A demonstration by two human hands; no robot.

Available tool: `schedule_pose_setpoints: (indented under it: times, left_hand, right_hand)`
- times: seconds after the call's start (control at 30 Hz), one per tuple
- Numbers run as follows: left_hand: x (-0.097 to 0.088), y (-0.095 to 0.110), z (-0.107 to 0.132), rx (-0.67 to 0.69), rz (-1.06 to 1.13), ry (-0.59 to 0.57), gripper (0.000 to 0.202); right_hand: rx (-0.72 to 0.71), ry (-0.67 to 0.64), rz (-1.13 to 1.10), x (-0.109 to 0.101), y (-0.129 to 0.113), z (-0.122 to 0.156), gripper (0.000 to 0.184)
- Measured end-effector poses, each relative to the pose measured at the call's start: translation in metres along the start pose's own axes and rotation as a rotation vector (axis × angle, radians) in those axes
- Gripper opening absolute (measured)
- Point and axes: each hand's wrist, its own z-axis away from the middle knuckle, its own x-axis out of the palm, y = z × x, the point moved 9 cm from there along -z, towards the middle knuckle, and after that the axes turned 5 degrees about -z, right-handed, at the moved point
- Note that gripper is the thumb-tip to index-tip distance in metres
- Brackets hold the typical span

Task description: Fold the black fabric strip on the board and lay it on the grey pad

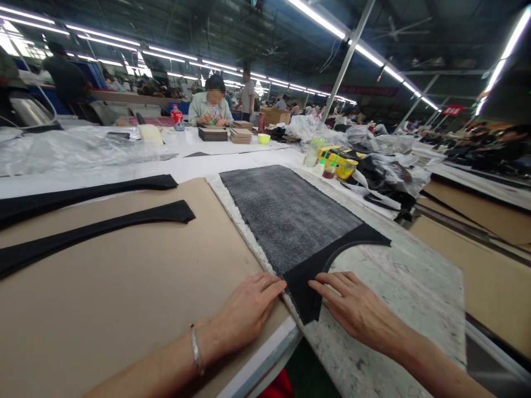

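Head view:
- Left hand (249, 309) at 6 o'clock, flat, fingers apart, grasping nothing; fingertips touch left edge of black curved cut fabric piece (305, 284). Silver bracelet (196, 349) on wrist.
- Right hand (357, 309) at 5 o'clock, flat, fingers spread, holding nothing; fingertips at same piece's right edge.
- Fabric piece lies between hands, overlapping near end of grey fuzzy rectangular mat (286, 215), both on white speckled board (415, 287).
- Brown cardboard sheet (124, 287) at 8 o'clock, bearing long black tapered strip (95, 232).
- Seated person (211, 108) at 11 o'clock, far off.

Matt black felt piece (309, 282) on fuzzy grey mat (286, 213), beside smooth brown cardboard (124, 287).
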Motion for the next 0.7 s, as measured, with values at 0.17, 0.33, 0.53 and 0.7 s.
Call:
schedule_pose_setpoints:
  times: [0.17,0.33,0.53,0.7]
  left_hand:
    - [0.001,-0.001,0.004,-0.010,-0.020,0.020,0.041]
    - [0.004,0.000,0.007,-0.019,-0.011,0.032,0.041]
    - [0.007,-0.006,0.010,-0.035,0.017,0.063,0.038]
    - [0.007,-0.006,0.011,-0.038,0.046,0.099,0.038]
  right_hand:
    - [-0.182,0.038,0.104,0.003,-0.008,0.004,0.033]
    - [-0.278,0.076,0.129,0.010,-0.010,0.008,0.030]
    - [-0.306,0.027,0.110,0.007,-0.005,0.007,0.031]
    - [-0.397,-0.010,0.148,0.003,-0.007,0.004,0.030]
